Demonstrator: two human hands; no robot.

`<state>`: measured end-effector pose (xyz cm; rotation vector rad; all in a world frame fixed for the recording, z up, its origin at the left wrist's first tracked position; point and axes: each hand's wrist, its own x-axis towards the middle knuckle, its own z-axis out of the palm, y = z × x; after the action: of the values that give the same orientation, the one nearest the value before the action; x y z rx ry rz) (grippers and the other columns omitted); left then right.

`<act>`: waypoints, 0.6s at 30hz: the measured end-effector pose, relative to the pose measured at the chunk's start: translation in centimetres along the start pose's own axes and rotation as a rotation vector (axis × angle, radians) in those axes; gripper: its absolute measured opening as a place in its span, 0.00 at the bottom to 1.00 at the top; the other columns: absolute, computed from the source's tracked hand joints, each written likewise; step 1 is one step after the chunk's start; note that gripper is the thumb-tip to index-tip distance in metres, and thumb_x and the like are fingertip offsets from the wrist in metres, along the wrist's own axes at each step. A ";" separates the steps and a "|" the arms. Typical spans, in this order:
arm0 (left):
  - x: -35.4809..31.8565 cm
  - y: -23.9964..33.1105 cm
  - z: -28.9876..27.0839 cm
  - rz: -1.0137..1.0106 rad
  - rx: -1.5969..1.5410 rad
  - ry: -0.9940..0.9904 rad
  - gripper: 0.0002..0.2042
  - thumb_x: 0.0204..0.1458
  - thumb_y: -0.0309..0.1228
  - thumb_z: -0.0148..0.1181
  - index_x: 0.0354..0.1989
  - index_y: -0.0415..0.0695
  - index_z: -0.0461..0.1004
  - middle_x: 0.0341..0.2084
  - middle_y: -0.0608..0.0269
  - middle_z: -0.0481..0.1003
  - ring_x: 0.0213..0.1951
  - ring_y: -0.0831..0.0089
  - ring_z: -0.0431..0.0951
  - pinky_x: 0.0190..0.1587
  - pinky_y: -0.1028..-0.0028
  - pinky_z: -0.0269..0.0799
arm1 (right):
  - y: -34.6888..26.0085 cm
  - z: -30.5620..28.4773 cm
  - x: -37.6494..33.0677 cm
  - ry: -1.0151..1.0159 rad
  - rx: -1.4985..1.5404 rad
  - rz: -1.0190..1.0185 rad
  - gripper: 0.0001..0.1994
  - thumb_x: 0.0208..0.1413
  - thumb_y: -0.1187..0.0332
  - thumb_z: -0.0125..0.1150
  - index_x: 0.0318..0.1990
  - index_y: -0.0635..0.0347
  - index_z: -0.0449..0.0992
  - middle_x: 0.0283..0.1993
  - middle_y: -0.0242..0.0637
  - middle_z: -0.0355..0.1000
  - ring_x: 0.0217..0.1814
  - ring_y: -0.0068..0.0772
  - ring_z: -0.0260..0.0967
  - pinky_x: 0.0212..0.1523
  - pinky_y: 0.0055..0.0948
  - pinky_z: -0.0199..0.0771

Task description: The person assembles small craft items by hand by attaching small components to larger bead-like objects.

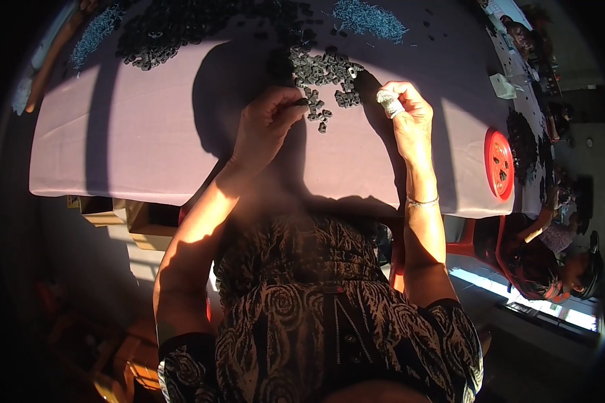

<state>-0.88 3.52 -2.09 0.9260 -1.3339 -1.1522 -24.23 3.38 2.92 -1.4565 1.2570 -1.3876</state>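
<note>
A loose cluster of small black parts (326, 70) lies on the pale cloth-covered table (148, 151), with a few stray pieces trailing toward me. At the cluster's left edge, my left hand (267, 119) is closed in a pinch, and a small dark piece, apparently one of the black parts, shows at its fingertips. My right hand (413, 117) is raised to the right of the cluster, its fingers pressed together. Whitish wrapping (389, 103) covers one of its digits. Whatever the right fingers hold, if anything, is hidden.
A larger heap of black parts (151, 50) spreads at the far left. Small blue pieces (370, 20) are piled at the back, with another blue pile (95, 33) far left. A red plate (489, 164) with a few dark bits sits at the right edge. Other people are at the right.
</note>
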 end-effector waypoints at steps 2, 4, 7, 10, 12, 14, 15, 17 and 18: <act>0.0 0.0 0.0 -0.031 0.006 -0.006 0.05 0.52 0.23 0.61 0.36 0.38 0.74 0.23 0.71 0.72 0.27 0.88 0.69 0.29 0.84 0.65 | 0.6 -0.6 0.2 -0.040 -0.181 -0.026 0.01 0.55 0.76 0.60 0.34 0.60 0.77 0.29 0.23 0.71 0.30 0.11 0.62 0.33 0.15 0.64; 0.0 -0.1 0.1 -0.027 -0.048 0.001 0.06 0.52 0.23 0.60 0.37 0.38 0.73 0.23 0.70 0.73 0.27 0.87 0.69 0.29 0.85 0.65 | 1.3 -0.7 0.1 -0.072 -0.353 -0.029 0.02 0.53 0.76 0.61 0.34 0.59 0.77 0.28 0.24 0.70 0.30 0.12 0.63 0.34 0.16 0.65; 0.1 0.0 0.2 -0.023 -0.064 -0.014 0.06 0.53 0.22 0.60 0.38 0.38 0.73 0.24 0.70 0.73 0.27 0.87 0.70 0.29 0.85 0.66 | 1.4 -0.1 0.2 -0.133 -0.429 -0.100 0.06 0.51 0.79 0.60 0.37 0.59 0.78 0.30 0.30 0.72 0.32 0.19 0.67 0.36 0.20 0.68; 0.0 0.0 0.0 -0.023 -0.049 -0.015 0.05 0.53 0.22 0.60 0.37 0.38 0.73 0.23 0.70 0.73 0.27 0.87 0.70 0.29 0.84 0.66 | 0.7 1.1 0.5 -0.180 -0.512 -0.152 0.10 0.49 0.81 0.59 0.37 0.59 0.78 0.32 0.34 0.71 0.34 0.28 0.69 0.38 0.23 0.69; 0.1 0.1 0.1 -0.026 -0.050 -0.014 0.05 0.52 0.22 0.60 0.37 0.38 0.73 0.23 0.70 0.73 0.27 0.87 0.70 0.29 0.84 0.66 | 0.8 1.5 1.4 -0.213 -0.599 -0.223 0.11 0.47 0.81 0.61 0.38 0.58 0.78 0.31 0.35 0.70 0.34 0.33 0.69 0.37 0.27 0.70; 0.0 0.1 0.1 -0.031 -0.050 -0.012 0.05 0.52 0.22 0.60 0.37 0.38 0.73 0.23 0.70 0.73 0.27 0.87 0.70 0.30 0.84 0.66 | 1.5 1.3 2.2 -0.246 -0.706 -0.262 0.11 0.46 0.80 0.63 0.38 0.57 0.79 0.31 0.37 0.69 0.36 0.40 0.69 0.38 0.32 0.71; 0.1 -0.1 0.1 -0.018 -0.027 -0.017 0.05 0.52 0.23 0.60 0.37 0.38 0.73 0.23 0.70 0.73 0.27 0.87 0.70 0.30 0.84 0.66 | 1.5 1.4 2.5 -0.285 -0.747 -0.270 0.11 0.45 0.79 0.63 0.38 0.56 0.79 0.32 0.37 0.70 0.37 0.40 0.69 0.39 0.33 0.71; 0.1 -0.3 -0.1 -0.004 -0.005 -0.019 0.06 0.51 0.23 0.61 0.36 0.37 0.73 0.23 0.70 0.73 0.27 0.87 0.69 0.30 0.84 0.66 | 1.1 1.5 2.7 -0.342 -0.806 -0.236 0.12 0.44 0.77 0.65 0.39 0.55 0.80 0.33 0.38 0.71 0.42 0.40 0.70 0.40 0.35 0.71; 0.1 -0.3 -0.2 -0.006 0.027 -0.047 0.07 0.53 0.24 0.60 0.39 0.37 0.73 0.25 0.68 0.74 0.29 0.85 0.72 0.31 0.83 0.68 | 1.0 1.5 2.8 -0.344 -0.806 -0.237 0.12 0.44 0.77 0.65 0.39 0.55 0.80 0.33 0.38 0.71 0.42 0.40 0.70 0.40 0.35 0.71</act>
<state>-0.69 3.30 -2.41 0.9285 -1.3886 -1.1694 -23.06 0.29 2.48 -2.3286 1.5209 -0.7085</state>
